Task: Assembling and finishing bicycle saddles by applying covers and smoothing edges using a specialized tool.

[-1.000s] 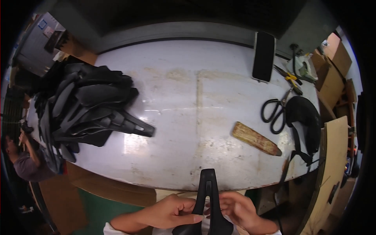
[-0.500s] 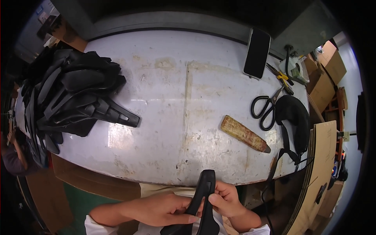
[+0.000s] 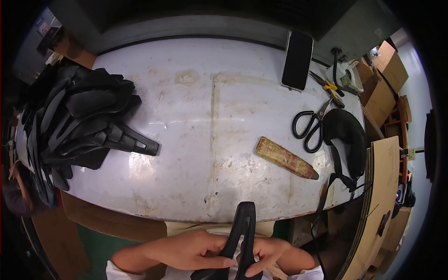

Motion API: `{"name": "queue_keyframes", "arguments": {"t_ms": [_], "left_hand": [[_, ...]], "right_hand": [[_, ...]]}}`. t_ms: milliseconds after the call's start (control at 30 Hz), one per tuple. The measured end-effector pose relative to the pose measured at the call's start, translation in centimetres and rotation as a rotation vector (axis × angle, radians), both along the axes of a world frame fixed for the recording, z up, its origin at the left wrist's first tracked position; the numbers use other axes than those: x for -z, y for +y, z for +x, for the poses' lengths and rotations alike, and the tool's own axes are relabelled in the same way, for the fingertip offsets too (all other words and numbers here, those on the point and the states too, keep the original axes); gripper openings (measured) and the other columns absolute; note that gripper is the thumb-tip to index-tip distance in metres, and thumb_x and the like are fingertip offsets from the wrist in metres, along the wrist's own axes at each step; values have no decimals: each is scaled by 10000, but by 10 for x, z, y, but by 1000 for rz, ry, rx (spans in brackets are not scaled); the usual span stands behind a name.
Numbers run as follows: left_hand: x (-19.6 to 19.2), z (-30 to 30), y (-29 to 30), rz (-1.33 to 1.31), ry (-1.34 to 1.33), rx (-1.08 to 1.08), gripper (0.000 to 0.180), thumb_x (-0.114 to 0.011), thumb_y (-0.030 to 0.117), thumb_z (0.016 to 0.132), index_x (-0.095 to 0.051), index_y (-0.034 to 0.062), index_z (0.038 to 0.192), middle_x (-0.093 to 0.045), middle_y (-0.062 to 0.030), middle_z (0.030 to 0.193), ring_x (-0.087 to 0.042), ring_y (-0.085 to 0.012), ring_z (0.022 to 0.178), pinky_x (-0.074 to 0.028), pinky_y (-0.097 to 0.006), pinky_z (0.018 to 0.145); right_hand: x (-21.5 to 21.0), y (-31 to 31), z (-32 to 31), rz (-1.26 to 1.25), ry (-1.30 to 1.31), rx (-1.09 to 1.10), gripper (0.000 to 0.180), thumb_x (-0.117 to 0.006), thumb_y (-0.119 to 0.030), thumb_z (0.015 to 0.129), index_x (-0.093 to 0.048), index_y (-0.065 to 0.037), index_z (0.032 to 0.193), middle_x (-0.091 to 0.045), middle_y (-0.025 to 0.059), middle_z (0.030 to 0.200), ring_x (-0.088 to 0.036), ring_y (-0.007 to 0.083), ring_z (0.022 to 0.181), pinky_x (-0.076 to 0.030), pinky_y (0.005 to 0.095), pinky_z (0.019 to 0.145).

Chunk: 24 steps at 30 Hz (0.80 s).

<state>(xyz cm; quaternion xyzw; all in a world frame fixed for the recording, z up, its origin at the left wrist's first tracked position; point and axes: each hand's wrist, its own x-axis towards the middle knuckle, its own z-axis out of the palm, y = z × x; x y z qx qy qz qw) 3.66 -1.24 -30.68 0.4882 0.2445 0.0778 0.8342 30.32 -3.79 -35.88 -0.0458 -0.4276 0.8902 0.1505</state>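
A black moulded part (image 3: 244, 212) with a narrow tip and two legs splitting apart below it stands upright in front of my body, at the table's near edge. The lower ends of its legs run out of the picture. My left hand (image 3: 198, 251) grips the left leg, thumb laid across it. On the other leg, my right hand (image 3: 269, 253) pinches with its thumb on the near face and the other fingers behind. A tape-wrapped brown tool (image 3: 284, 157) with a short dark tip lies on the table beyond my right hand.
A heap of black moulded parts (image 3: 88, 112) covers the left of the white table (image 3: 186, 177). At right lie black-handled scissors (image 3: 308, 130), yellow-handled pliers (image 3: 330, 86), a phone (image 3: 297, 59) and a black strapped pouch-like thing (image 3: 347, 140). Cardboard (image 3: 378, 186) stands right; another person's arm (image 3: 23, 186) shows far left.
My right hand has slid down the right leg of the black part, from near the fork to lower on it. My left hand keeps its grip. The view has shifted slightly.
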Motion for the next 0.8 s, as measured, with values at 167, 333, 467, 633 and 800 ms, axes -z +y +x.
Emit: {"name": "queue_keyframes", "arguments": {"t_ms": [167,333,467,633,800], "left_hand": [[20,-3,-25,-581,-395,-386,421,-707,214,970,-612,-24,1304,-666,-21,1076,-619,-145,1031,-473,-282,920],[55,37,-67,-117,-494,-651,722,-600,251,1031,-194,38,1589,-373,-119,1570,-536,-205,1287,-402,-369,1095],[27,28,-32,-226,-359,-1338,477,-441,278,1098,-357,6,1481,-603,-180,1297,-667,-284,1123,-570,-438,966],[15,4,-11,161,75,-789,371,-505,142,1066,-497,8,1412,-657,-90,1138,-624,-113,1009,-512,-275,907],[0,6,-10,161,109,-558,436,-528,112,1054,-421,13,1465,-664,-141,1180,-686,-155,968,-551,-295,869]], "right_hand": [[-6,-10,8,52,-110,507,229,-779,-180,896,-708,36,861,-717,116,919,-663,232,829,-505,348,745],[-19,-12,-43,29,-434,1400,384,-768,-210,877,-695,77,1121,-727,201,1135,-696,288,1047,-533,423,963],[-43,2,-14,247,-703,489,174,-724,-125,898,-724,2,1016,-731,106,926,-690,156,762,-542,303,684],[-47,18,-13,494,-820,1100,402,-518,-209,1034,-594,42,1338,-692,174,1165,-687,207,987,-536,305,843],[-55,21,-21,349,-621,672,538,-379,-219,1099,-309,85,1537,-600,260,1350,-599,331,1255,-417,388,1100]]}}
